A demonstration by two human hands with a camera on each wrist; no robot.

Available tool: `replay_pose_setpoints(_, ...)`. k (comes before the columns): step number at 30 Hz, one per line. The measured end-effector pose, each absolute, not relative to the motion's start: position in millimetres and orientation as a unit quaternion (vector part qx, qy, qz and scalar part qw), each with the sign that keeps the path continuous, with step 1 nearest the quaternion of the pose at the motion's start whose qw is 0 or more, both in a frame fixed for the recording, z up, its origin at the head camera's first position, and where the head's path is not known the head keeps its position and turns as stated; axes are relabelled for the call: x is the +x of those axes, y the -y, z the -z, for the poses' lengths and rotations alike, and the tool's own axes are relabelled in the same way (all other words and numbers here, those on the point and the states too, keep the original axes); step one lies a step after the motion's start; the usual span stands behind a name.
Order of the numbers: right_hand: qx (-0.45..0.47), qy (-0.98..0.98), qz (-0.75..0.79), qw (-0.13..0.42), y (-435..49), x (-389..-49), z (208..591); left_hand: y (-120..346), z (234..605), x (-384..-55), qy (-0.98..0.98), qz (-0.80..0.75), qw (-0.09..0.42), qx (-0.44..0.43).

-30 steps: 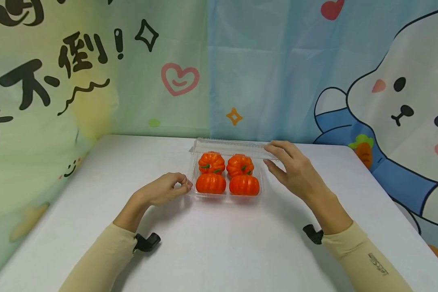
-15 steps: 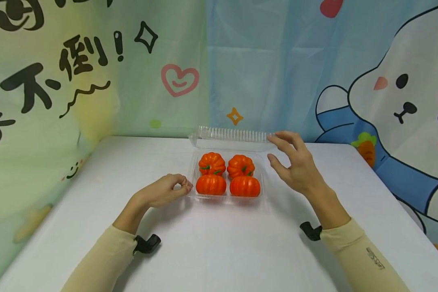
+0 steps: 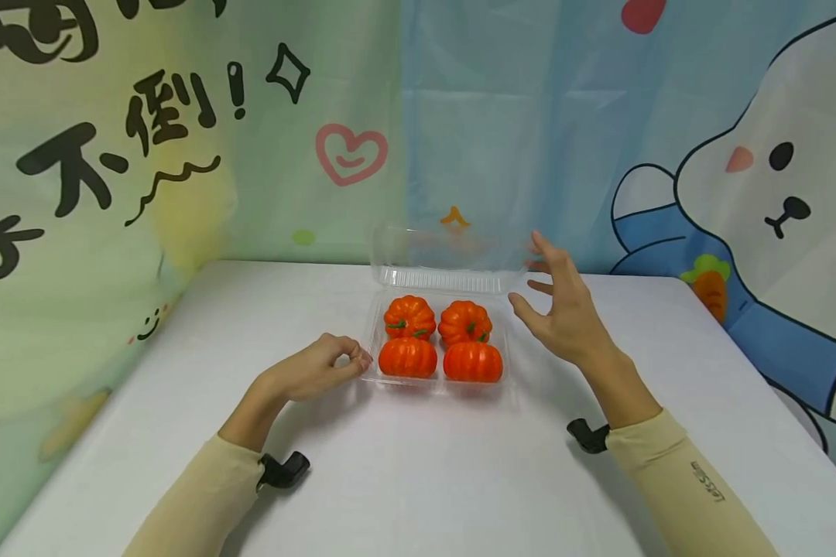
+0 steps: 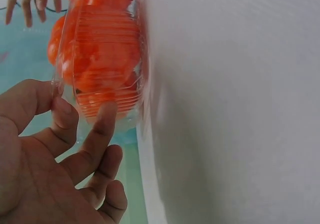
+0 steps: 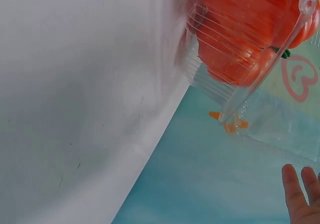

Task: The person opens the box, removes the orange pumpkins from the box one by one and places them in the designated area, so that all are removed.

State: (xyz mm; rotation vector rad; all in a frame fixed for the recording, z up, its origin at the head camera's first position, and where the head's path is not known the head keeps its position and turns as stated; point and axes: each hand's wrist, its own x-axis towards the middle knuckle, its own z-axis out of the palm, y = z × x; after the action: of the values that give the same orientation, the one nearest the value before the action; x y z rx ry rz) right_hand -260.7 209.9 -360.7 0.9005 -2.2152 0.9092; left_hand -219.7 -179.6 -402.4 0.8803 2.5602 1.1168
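Observation:
A clear plastic clamshell box [image 3: 437, 385] stands on the table with several small orange pumpkins [image 3: 473, 362] in it. Its hinged lid [image 3: 446, 259] is tipped up at the far side. My left hand [image 3: 316, 370] pinches the box's near left corner rim between thumb and index finger. In the left wrist view another finger of the left hand [image 4: 55, 169] reaches the ridged side wall [image 4: 107, 39]. At the lid's right edge is my right hand [image 3: 564, 313], fingers spread and fairly straight; contact with the lid is unclear. Fingertips of the right hand [image 5: 300, 199] show beyond the lid in the right wrist view.
The white table [image 3: 418, 480] extends around the box on all sides. A printed cloth backdrop [image 3: 501, 147] hangs behind its far edge and along the left. Both sleeves [image 3: 683, 464] carry black wrist mounts [image 3: 588, 435].
The lid has swung up and back from nearly flat over the box. My right hand has risen with it, its fingers spreading. My left hand keeps its pinch on the corner.

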Motion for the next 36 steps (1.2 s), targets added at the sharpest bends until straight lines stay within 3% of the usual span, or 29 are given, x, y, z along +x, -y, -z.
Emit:
replay_pose_setpoints(11,0.304,0.844,-0.358,0.258,-207.8,-269.0,364.9,181.2,402.0,-215.0,-0.882,-0.362,0.099,0.285)
replay_pose_setpoints(26,0.286,0.868,-0.373,0.158,-208.7,-276.9,378.4,181.3,403.2,-212.5,-0.876,-0.368,0.099,0.295)
replay_pose_setpoints(36,0.264,0.878,-0.371,0.144,-207.0,-281.4,380.2,180.9,401.8,-210.4,-0.878,-0.366,0.103,0.291)
